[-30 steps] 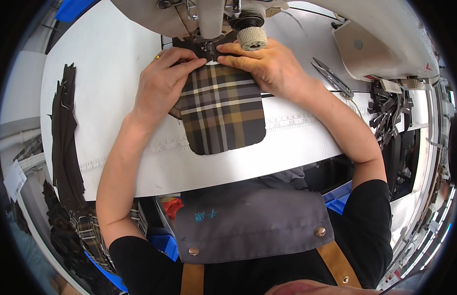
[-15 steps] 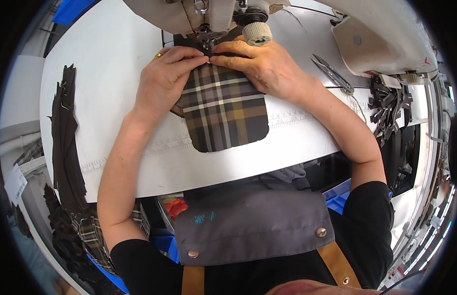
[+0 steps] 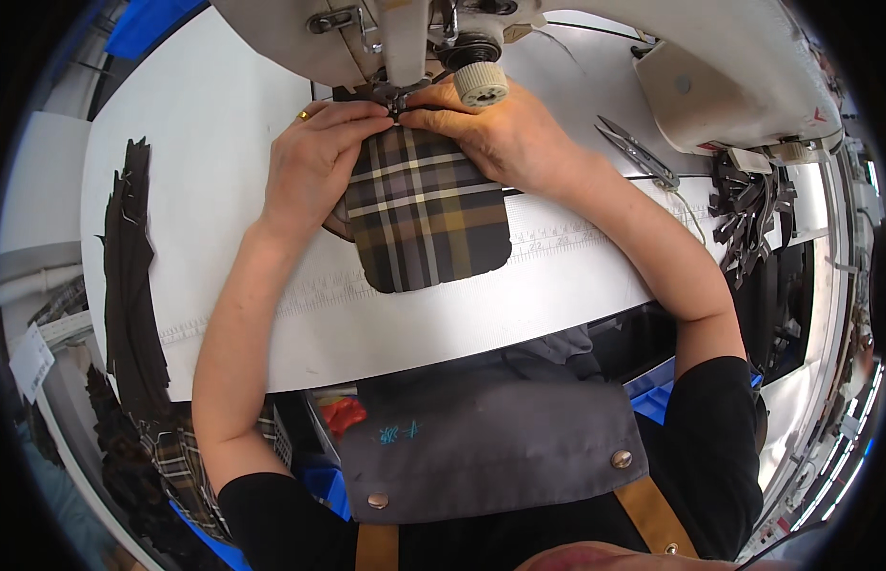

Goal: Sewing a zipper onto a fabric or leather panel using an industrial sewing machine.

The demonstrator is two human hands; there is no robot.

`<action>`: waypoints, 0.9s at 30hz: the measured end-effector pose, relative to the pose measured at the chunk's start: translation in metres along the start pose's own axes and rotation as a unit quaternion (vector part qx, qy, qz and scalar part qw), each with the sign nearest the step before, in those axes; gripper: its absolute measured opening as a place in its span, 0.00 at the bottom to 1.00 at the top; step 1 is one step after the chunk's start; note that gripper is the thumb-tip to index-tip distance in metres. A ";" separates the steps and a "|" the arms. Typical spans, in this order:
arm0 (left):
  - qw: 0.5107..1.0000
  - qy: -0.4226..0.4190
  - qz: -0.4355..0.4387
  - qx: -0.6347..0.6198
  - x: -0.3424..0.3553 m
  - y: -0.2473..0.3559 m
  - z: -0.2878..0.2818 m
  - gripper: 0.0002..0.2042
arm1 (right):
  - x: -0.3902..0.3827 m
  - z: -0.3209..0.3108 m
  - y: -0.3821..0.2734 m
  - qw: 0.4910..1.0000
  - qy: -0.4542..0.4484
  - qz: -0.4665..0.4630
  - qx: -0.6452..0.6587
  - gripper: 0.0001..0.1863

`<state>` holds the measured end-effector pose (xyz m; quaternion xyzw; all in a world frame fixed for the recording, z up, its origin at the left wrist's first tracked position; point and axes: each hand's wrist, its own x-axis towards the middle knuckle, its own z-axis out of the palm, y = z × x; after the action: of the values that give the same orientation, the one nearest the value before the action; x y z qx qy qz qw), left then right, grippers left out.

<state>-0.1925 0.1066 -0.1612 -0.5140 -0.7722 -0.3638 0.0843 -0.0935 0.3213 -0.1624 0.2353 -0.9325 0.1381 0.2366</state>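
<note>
A plaid fabric piece (image 3: 428,224) with rounded lower corners lies on the sewing table, its far edge under the presser foot (image 3: 396,99) of a sewing machine (image 3: 300,38). My left hand (image 3: 311,162) pinches the fabric's far left edge, thumb and forefinger tips together just beside the foot. From the other side, my right hand (image 3: 514,138) has its thumb and forefinger closed on the far edge, tips close to the needle area. Fingers and machine head hide the seam. Some brown material (image 3: 340,224) peeks out under the plaid's left side.
Thread snips (image 3: 641,152) lie right of my right forearm. Dark fabric strips (image 3: 129,257) hang over the table's left side, above plaid pieces (image 3: 181,466). More dark strips (image 3: 747,205) bunch at the right edge. A ruler scale (image 3: 567,240) runs across the white table (image 3: 214,114).
The view has shifted slightly. Relative to the table, the plaid fabric has slid a little away from me under the foot, and both hands have moved with it, keeping their grip.
</note>
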 end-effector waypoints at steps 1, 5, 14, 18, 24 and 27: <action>1.000 -0.005 0.000 0.005 0.000 0.000 0.000 0.12 | 0.000 0.000 0.000 1.000 -0.005 0.002 -0.009 0.20; 1.000 0.000 0.004 -0.003 0.001 -0.001 0.001 0.11 | 0.000 0.001 0.000 1.000 0.001 0.005 -0.005 0.19; 1.000 -0.003 -0.002 -0.009 0.001 -0.001 0.002 0.12 | -0.001 0.003 0.001 1.000 -0.002 0.009 -0.017 0.18; 1.000 0.003 -0.009 -0.022 0.001 -0.003 0.002 0.12 | -0.001 0.005 0.003 1.000 0.003 0.005 -0.011 0.18; 1.000 -0.007 -0.006 -0.014 0.001 -0.004 0.001 0.12 | -0.001 0.002 0.000 1.000 -0.010 0.006 0.003 0.19; 1.000 -0.027 -0.007 -0.008 -0.007 -0.003 0.000 0.12 | -0.002 0.000 -0.003 1.000 -0.010 0.007 0.007 0.18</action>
<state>-0.1917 0.1013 -0.1658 -0.5190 -0.7745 -0.3571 0.0569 -0.0907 0.3197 -0.1629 0.2316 -0.9356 0.1434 0.2244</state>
